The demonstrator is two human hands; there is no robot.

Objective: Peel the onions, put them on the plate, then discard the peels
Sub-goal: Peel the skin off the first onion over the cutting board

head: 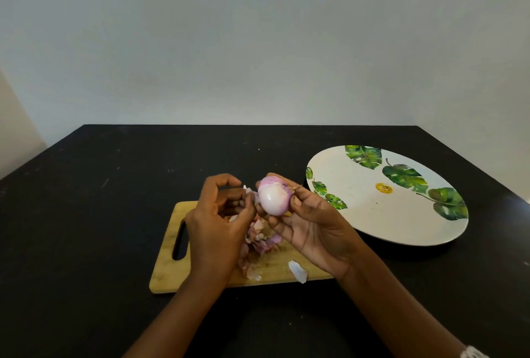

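Observation:
A pale pink, mostly peeled onion [274, 196] is held above the wooden cutting board [167, 271] by my right hand [312, 226], whose fingers curl round it from the right and below. My left hand [218, 223] sits just left of the onion with its fingers curled, and its fingertips pinch a thin strip of peel [249, 190] at the onion's left side. A heap of pink and tan peels [259, 240] lies on the board under my hands, with one loose white piece [298, 271] near the board's front edge. The white plate [372, 211] with green leaf prints holds no onion.
The black table [100, 200] carries the board in the middle and the plate to its right. The board has a handle slot at its left end. A pale wall stands behind the table's far edge.

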